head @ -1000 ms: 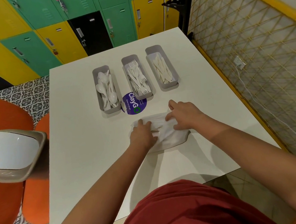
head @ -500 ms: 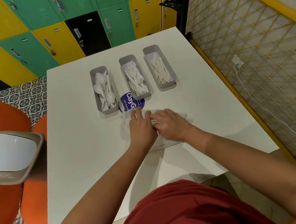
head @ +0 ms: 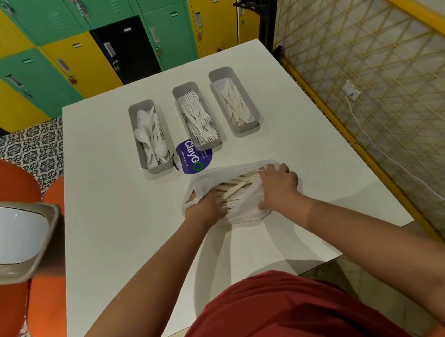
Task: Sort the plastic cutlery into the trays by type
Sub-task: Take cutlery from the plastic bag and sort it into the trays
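From the head camera, a white plastic bag (head: 243, 212) lies on the white table (head: 112, 219), near the person. Both hands pull its mouth wide. The left hand (head: 203, 207) holds the bag's left edge, fingers curled in the plastic. The right hand (head: 278, 184) holds the right edge. Pale cutlery (head: 234, 189) shows inside the bag. Farther back stand three gray trays: the spoon tray (head: 149, 136), the fork tray (head: 197, 116) and the knife tray (head: 233, 99)
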